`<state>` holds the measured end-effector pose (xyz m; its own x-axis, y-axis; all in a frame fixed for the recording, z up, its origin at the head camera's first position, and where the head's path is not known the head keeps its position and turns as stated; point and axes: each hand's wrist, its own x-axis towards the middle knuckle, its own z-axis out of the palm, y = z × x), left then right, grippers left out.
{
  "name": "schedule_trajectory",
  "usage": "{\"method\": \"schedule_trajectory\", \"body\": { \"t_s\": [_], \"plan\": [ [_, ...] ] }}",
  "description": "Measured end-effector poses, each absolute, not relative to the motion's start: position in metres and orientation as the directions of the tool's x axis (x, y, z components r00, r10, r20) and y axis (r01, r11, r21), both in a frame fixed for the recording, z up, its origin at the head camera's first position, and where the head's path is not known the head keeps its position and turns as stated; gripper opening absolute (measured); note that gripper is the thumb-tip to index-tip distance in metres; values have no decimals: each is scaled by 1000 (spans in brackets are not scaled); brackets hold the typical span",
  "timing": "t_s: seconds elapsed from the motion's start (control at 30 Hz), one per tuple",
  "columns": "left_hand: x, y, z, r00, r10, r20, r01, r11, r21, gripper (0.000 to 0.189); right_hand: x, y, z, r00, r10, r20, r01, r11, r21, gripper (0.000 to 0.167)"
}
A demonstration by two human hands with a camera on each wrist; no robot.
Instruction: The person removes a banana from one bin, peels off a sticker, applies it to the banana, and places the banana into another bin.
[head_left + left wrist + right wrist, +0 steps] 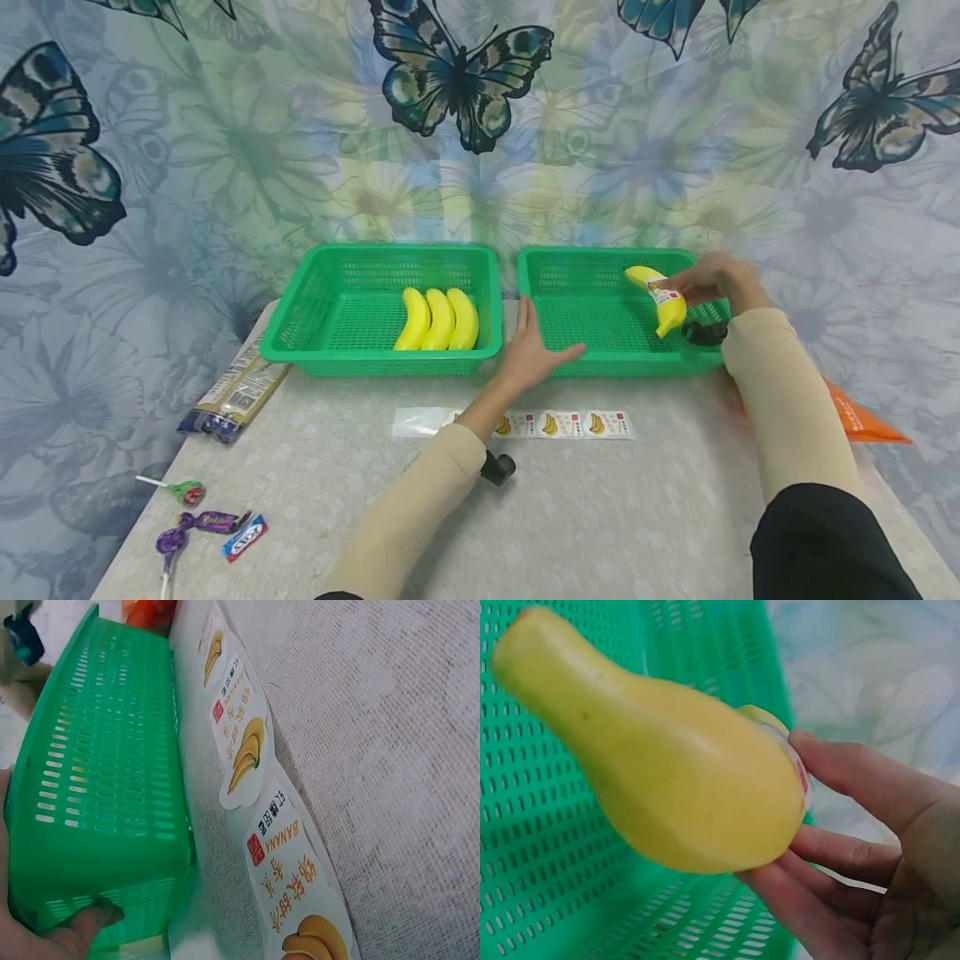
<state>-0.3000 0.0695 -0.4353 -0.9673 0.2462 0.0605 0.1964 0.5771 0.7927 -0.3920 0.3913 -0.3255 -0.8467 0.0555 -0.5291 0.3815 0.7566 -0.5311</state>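
My right hand (pixel 708 279) holds a yellow banana (pixel 670 312) over the right green basket (pixel 600 357). A printed label (pixel 663 293) wraps the banana's middle; in the right wrist view, the fingers (pixel 840 761) pinch the fruit at that label. My left hand (pixel 528 354) rests at the near left corner of the same basket, fingers straight along its side and thumb out by the front wall. Seen from the left wrist, the thumb (pixel 86 926) lies against the basket's outer side. A strip of banana labels (pixel 573 424) lies in front, partly hidden by my left forearm.
Three yellow bananas (pixel 438 321) lie in the left green basket (pixel 375 360). A gold and blue packet (pixel 240 392) is at the table's left edge, with lollipops and wrapped sweets (pixel 213 522) nearer. An orange packet (pixel 866 417) sits partly behind my right forearm.
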Motion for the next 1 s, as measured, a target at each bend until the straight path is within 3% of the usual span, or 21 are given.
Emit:
{"method": "schedule_trajectory", "body": {
  "t_s": [0.43, 0.7, 1.0],
  "plan": [
    [-297, 71, -434, -967, 248, 62, 200, 582, 789, 119, -395, 404, -350, -828, 111, -549, 420, 772, -478, 71],
    [-298, 70, -434, -967, 245, 67, 201, 579, 790, 118, -397, 398, -355, -839, 131, -528, 405, 799, -445, 38],
    [-297, 70, -436, -970, 239, 52, 188, 595, 781, 118, -389, 389, -364, -886, 148, -439, 327, 872, -365, 42]
  ]
}}
